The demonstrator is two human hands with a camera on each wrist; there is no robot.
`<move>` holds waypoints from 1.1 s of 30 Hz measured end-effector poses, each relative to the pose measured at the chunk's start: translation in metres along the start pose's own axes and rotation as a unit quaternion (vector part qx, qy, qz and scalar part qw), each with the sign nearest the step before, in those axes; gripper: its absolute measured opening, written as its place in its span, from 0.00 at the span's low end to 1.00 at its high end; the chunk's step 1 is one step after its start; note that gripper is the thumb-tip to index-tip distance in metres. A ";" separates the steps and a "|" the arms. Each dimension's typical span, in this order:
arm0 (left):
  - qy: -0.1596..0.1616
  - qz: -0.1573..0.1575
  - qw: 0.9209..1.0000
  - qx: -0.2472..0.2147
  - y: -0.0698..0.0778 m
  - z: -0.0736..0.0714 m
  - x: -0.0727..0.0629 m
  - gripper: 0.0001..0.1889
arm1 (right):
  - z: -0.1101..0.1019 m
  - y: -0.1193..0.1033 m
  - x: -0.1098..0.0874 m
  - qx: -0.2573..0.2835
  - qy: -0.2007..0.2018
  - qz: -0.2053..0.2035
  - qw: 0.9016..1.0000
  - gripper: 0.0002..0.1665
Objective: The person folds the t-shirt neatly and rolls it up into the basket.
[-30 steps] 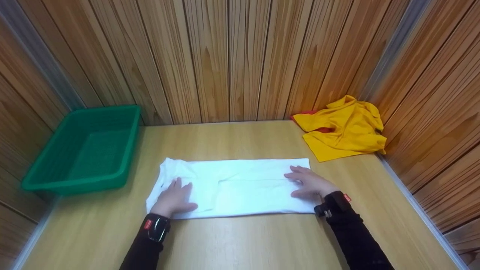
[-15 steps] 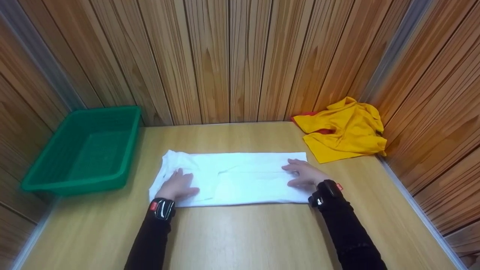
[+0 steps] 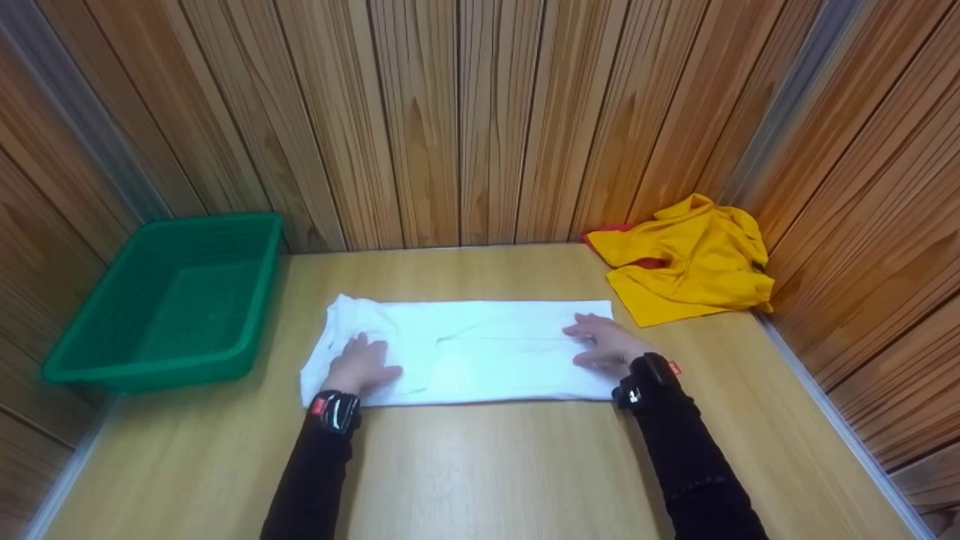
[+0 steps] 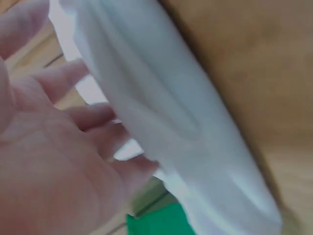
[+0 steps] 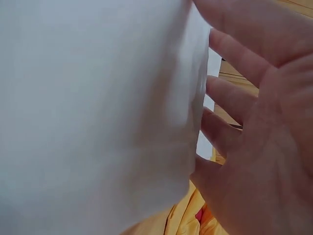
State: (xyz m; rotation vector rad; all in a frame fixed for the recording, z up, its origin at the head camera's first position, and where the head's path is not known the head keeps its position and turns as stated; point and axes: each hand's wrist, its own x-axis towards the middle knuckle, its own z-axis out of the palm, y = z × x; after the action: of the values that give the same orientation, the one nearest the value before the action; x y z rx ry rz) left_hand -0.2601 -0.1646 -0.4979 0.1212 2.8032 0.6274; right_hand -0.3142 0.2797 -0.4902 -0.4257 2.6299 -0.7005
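Note:
A white garment (image 3: 487,367), folded into a long flat rectangle, lies crosswise on the wooden table. Its left end is slanted and a little rumpled. My left hand (image 3: 361,365) rests on the left part, fingers spread and thumb pointing inward. On the right end rests my right hand (image 3: 606,341), its fingers also spread. In the left wrist view, the fingertips of the left hand (image 4: 58,142) touch the white cloth (image 4: 161,103) along its surface. The right wrist view shows the right hand's (image 5: 259,112) fingertips against the cloth (image 5: 98,107), with its palm off it.
A green plastic basket (image 3: 247,352) stands at the left against the wall. A crumpled yellow garment (image 3: 697,262) with red showing beneath lies in the back right corner. Wood-panelled walls (image 3: 480,120) enclose the table (image 3: 480,472) at the back and sides.
Both hands and the folded white garment have slid away from me toward the back wall, and the left end has shifted slightly right. The basket and yellow garment stay where they were.

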 end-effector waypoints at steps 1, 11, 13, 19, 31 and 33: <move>0.005 -0.006 1.000 0.000 0.004 0.001 -0.002 0.38 | 0.000 0.000 0.000 0.000 0.000 -0.003 1.000 0.35; 0.028 -0.018 0.999 0.028 0.062 0.022 -0.033 0.33 | 0.002 0.004 0.001 -0.007 0.012 -0.014 1.000 0.35; 0.037 0.000 0.999 0.038 0.072 0.027 -0.041 0.30 | 0.003 0.004 0.001 -0.009 0.014 -0.016 1.000 0.35; 0.070 0.061 0.993 0.077 0.087 0.043 -0.052 0.21 | 0.005 0.004 0.001 -0.001 0.012 -0.012 1.000 0.36; 0.029 0.055 0.991 0.121 0.085 0.037 -0.028 0.25 | 0.008 0.001 -0.006 -0.026 0.029 0.001 0.999 0.34; 0.040 0.057 0.990 0.121 0.081 0.035 -0.021 0.25 | 0.009 -0.001 -0.007 -0.027 0.034 0.010 0.999 0.33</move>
State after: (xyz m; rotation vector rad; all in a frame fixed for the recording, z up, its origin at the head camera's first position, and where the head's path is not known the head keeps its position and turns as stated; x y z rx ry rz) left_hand -0.2288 -0.0804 -0.4885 0.3129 2.9561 0.3193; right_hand -0.3037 0.2781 -0.4954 -0.3977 2.7179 -0.6494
